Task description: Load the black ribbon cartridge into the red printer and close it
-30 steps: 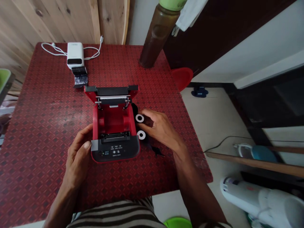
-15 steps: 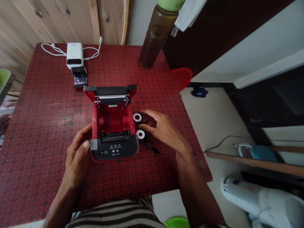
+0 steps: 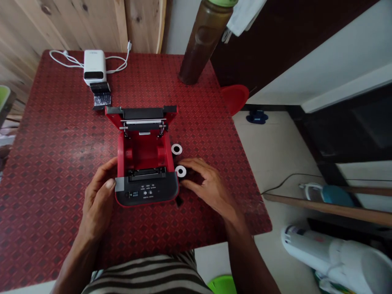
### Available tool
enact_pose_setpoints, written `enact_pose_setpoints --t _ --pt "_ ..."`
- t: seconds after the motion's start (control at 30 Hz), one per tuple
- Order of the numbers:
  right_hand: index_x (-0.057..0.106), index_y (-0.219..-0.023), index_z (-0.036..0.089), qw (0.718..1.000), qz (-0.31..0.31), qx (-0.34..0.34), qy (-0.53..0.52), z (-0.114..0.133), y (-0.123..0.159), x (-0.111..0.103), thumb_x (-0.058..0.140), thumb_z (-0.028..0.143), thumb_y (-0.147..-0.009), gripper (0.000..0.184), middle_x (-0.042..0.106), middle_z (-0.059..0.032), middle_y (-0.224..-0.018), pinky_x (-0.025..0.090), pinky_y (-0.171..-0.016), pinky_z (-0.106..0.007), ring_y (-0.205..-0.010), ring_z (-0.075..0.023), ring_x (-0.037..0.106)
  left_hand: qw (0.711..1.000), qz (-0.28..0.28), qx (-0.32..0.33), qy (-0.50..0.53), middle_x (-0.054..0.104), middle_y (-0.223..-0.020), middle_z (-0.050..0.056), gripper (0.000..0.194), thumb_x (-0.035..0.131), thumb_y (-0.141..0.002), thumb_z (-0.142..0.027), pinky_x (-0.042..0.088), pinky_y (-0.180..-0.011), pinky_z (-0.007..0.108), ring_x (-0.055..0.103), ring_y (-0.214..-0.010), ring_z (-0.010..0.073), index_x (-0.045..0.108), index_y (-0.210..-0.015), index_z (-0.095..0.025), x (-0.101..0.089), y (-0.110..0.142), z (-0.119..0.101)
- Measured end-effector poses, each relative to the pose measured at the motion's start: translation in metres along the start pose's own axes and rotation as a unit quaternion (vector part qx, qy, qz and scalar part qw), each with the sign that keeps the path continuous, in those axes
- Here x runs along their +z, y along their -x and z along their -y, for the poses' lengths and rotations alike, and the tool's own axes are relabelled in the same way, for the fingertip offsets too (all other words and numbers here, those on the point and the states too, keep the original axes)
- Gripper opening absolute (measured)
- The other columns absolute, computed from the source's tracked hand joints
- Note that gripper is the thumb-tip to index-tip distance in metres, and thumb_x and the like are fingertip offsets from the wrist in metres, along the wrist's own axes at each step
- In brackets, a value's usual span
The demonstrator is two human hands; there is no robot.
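Near roll (image 3: 184, 172), ring face up, lower left of frame centre, just left of the nearer right hand (image 3: 211, 185), curved round it, cannot tell if pinching; left hand (image 3: 99, 200) clasped on red printer (image 3: 146, 153).

Your tabletop (image 3: 61, 196): red, dark diamond pattern. Your printer (image 3: 142, 153): red shell (image 3: 121, 151), black front panel (image 3: 163, 188), white icons (image 3: 145, 192). Your two rolls (image 3: 177, 171): white faces, black centres. Your shirt (image 3: 147, 275): dark-and-pale stripes. Bottle (image 3: 203, 43): brown, green cap (image 3: 224, 2).
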State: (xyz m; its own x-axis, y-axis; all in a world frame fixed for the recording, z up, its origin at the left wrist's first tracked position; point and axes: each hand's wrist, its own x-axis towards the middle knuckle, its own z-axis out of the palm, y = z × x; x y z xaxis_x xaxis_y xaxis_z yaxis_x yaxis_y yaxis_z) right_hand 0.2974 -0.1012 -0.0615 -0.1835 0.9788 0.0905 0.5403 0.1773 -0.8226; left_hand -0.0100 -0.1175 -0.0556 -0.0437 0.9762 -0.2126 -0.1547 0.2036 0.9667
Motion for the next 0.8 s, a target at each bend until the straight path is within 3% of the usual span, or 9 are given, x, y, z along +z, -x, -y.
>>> enact_pose_setpoints --t 0.13,0.27,0.4,0.53,0.67,0.8 --pt "0.080 -0.121 0.026 0.999 -0.033 0.004 -0.004 0.008 0.007 0.009 0.070 0.016 -0.100 0.025 0.087 -0.0064 -0.124 0.065 -0.104 -0.048 -0.118 -0.0263 0.081 1.000 0.010 0.003 -0.006 0.078 -0.151 0.005 0.051 0.072 -0.108 -0.054 0.055 -0.122 0.044 0.070 -0.144 0.0340 0.075 -0.154 -0.034 -0.002 0.000 0.001" --pt "0.075 -0.136 0.029 0.997 -0.051 0.026 0.041 0.039 0.019 -0.023 0.071 0.022 -0.106 0.031 0.086 -0.0049 -0.129 0.066 -0.103 -0.044 -0.115 -0.0254 0.083 1.000 0.016 0.003 0.001 0.078 -0.152 0.005 0.048 0.073 -0.108 -0.051 0.053 -0.124 0.046 0.069 -0.145 0.0341 0.075 -0.153 -0.033 -0.002 0.000 0.001" --pt "0.069 -0.145 0.028 0.989 -0.017 -0.077 0.126 0.091 0.006 -0.049 0.068 0.023 -0.111 0.034 0.083 -0.0063 -0.129 0.065 -0.101 -0.039 -0.113 -0.0247 0.080 1.000 0.016 0.004 0.002 0.078 -0.152 0.006 0.049 0.074 -0.108 -0.051 0.056 -0.119 0.047 0.073 -0.139 0.0346 0.075 -0.152 -0.031 0.001 0.001 -0.003" --pt "0.067 -0.145 0.017 0.953 0.036 -0.192 0.231 0.119 -0.037 -0.022 0.068 0.014 -0.111 0.033 0.081 -0.0094 -0.117 0.063 -0.099 -0.041 -0.107 -0.0268 0.076 0.999 0.031 -0.005 0.008 0.075 -0.156 0.008 0.051 0.073 -0.108 -0.053 0.055 -0.120 0.050 0.070 -0.144 0.0372 0.073 -0.154 -0.030 0.001 0.002 -0.006" --pt "0.074 -0.116 0.016 0.905 0.091 -0.196 0.366 0.124 -0.068 0.015 0.071 0.001 -0.104 0.019 0.082 -0.0103 -0.109 0.060 -0.092 -0.042 -0.101 -0.0290 0.074 1.000 0.029 -0.004 0.005 0.076 -0.155 0.009 0.051 0.075 -0.107 -0.054 0.057 -0.118 0.052 0.072 -0.141 0.0373 0.074 -0.152 -0.029 0.000 0.002 -0.006" --pt "0.074 -0.109 0.019 0.887 0.100 -0.190 0.410 0.127 -0.076 0.026 0.071 0.000 -0.104 0.019 0.082 -0.0069 -0.101 0.056 -0.087 -0.041 -0.097 -0.0273 0.075 0.999 0.033 0.002 0.003 0.076 -0.156 0.008 0.050 0.076 -0.106 -0.053 0.060 -0.115 0.049 0.074 -0.138 0.0354 0.075 -0.150 -0.029 0.001 0.001 -0.008"
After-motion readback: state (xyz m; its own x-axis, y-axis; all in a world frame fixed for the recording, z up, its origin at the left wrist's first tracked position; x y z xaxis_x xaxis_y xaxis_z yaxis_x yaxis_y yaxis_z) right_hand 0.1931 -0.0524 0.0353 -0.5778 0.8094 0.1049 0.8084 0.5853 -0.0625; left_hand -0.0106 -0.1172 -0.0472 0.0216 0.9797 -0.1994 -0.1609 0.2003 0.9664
